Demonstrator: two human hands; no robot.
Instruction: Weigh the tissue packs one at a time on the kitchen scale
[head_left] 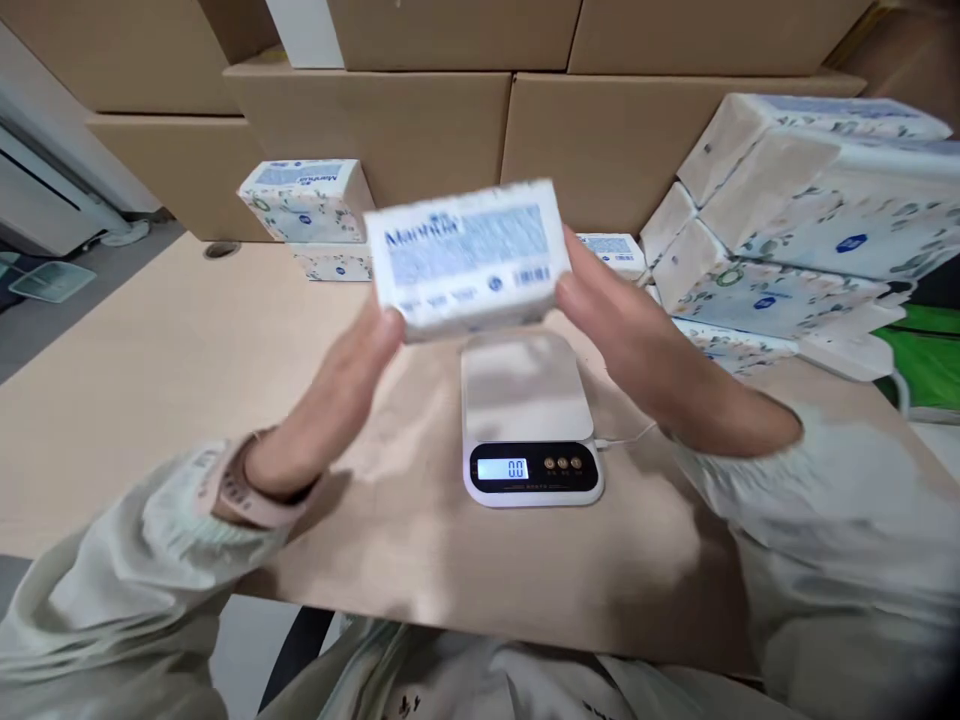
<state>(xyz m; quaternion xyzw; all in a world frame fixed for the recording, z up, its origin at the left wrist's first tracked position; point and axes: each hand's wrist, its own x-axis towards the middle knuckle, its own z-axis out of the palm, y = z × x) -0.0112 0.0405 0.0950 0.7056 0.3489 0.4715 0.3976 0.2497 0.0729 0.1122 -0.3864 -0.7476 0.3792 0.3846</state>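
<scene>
The left hand (334, 390) and right hand (645, 340), half open, hold a tissue pack (469, 255) by its ends, raised over the far end of the scale (526, 390) (reading 0.0); uneven pressure could let it slip.

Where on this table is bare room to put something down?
The table is bare between the small stack of packs and the left sleeve, and between the scale and the near edge. Packs crowd the back right; the left hand and right hand hold another pack above.
</scene>
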